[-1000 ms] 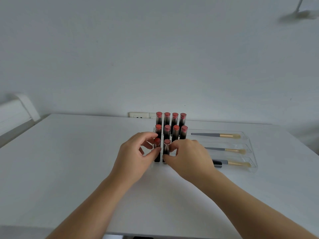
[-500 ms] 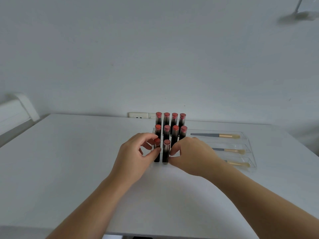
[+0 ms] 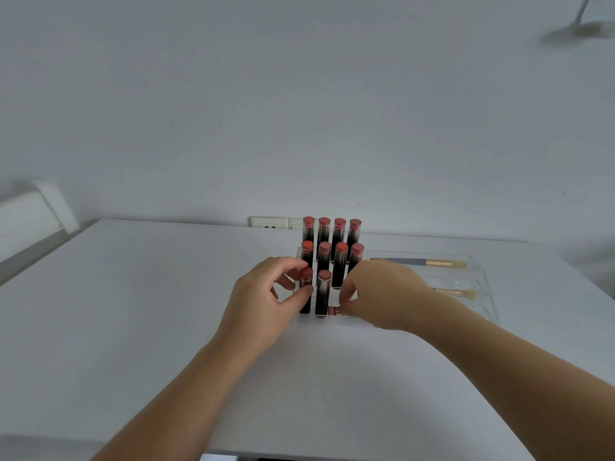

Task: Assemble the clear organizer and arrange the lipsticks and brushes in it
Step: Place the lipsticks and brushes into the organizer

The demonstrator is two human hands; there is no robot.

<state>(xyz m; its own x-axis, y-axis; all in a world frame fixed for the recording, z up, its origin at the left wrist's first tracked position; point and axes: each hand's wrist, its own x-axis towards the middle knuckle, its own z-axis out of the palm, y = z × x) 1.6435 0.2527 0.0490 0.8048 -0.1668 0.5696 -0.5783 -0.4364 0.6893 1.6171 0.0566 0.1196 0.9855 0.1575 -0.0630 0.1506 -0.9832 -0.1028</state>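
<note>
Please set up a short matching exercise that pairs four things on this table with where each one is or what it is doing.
Things
1. left hand
2. right hand
3. back row of lipsticks
4. far brush

Places or states
A. lies flat in the clear tray's far compartment
B. stands upright nearest the wall, four across
C. fingers and thumb at the front-left lipstick
D. fingertips pinch a small red-tipped piece low at the organizer's front edge

Pairs: 1-C, 2-D, 3-B, 4-A
</note>
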